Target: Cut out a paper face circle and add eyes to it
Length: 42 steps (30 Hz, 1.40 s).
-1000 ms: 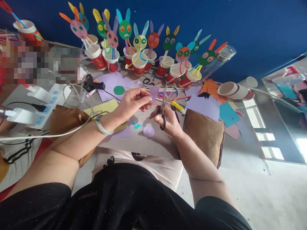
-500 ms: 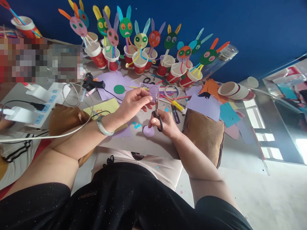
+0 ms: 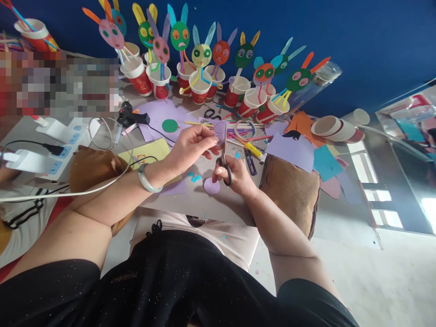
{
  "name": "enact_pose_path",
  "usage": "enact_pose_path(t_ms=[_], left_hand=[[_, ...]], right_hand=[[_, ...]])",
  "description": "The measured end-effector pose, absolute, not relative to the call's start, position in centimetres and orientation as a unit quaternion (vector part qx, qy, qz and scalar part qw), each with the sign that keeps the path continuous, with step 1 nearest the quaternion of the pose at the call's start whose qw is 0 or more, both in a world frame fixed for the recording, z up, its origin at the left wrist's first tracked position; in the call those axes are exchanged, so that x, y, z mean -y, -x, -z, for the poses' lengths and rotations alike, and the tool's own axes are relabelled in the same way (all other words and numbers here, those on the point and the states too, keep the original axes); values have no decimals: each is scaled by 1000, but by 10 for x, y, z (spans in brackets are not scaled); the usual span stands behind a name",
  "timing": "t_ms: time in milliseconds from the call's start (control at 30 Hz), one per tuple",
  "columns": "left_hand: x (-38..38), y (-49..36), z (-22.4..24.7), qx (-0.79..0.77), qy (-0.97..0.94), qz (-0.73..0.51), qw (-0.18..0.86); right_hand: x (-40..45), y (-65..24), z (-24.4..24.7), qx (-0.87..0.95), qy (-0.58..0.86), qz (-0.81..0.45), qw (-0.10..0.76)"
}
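My left hand (image 3: 199, 143) pinches a small piece of purple paper (image 3: 220, 128) that has a round outline drawn on it. In my right hand (image 3: 235, 175) is a pair of scissors (image 3: 225, 171), fingers through the black handles. Its blades point away from me and lie along the right edge of the paper; whether they are parted I cannot tell. Below the hands a purple paper circle (image 3: 211, 185) lies on the grey table (image 3: 204, 204), with small blue paper dots (image 3: 194, 177) to its left.
Paper cups with rabbit-faced paper figures (image 3: 200, 86) line the back. A glue gun (image 3: 131, 116), a power strip (image 3: 64, 147) and cables are at left. A yellow-handled tool (image 3: 252, 150), a utility knife (image 3: 250, 162), coloured paper (image 3: 289, 152) and stacked cups (image 3: 335, 128) sit at right.
Both hands stay nearly in place, with the scissors and paper shifted very slightly. The view has moved a little, so the cups and figures appear displaced.
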<state>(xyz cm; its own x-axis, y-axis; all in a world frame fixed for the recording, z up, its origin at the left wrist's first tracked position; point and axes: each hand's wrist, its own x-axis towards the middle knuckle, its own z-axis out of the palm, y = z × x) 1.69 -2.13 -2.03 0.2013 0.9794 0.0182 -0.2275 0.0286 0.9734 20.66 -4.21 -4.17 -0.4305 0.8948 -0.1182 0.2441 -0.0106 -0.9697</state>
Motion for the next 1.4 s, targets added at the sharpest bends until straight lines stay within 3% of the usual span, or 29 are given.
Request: enact_pose_path(t_ms=[1400], left_hand=[[21,-15,19,-377,-500,-499,598]], right_hand=[[41,-210,40,654,455,-537,278]])
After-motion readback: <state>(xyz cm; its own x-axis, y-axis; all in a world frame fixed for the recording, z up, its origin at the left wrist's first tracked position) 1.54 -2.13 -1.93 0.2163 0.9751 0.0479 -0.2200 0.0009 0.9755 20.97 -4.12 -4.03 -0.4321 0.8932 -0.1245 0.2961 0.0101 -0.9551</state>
